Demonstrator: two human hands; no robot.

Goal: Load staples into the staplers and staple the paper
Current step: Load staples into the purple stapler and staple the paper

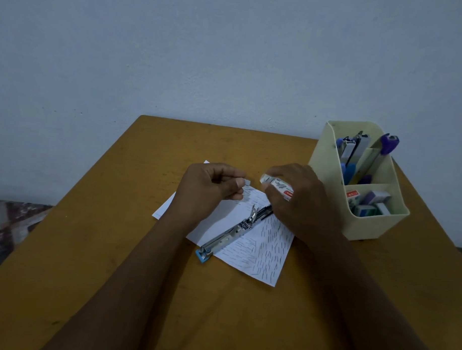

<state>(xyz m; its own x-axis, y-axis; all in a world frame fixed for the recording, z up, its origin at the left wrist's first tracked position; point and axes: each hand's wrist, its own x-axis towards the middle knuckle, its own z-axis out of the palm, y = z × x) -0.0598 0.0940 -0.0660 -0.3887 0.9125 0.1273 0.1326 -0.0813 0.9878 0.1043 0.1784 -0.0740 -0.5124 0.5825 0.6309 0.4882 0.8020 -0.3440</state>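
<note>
The left hand [211,190] has a small staple strip [247,181] pinched in its grip. The right hand [302,203] curls its grip round a staple box [278,187], above the opened stapler [233,231] lying on the paper [264,252].

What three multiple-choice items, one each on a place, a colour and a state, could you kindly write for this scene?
1. Where does the open stapler lie?
A on a chair
B on the paper
C on the floor

2. What colour is the organiser?
A cream
B red
C black

3. What is the left hand doing?
A lying flat
B pinching a staple strip
C gripping a pen

Answers:
1 B, it rests across the stapled sheet.
2 A, its walls are pale cream.
3 B, thumb and fingertip close on the strip.
</note>
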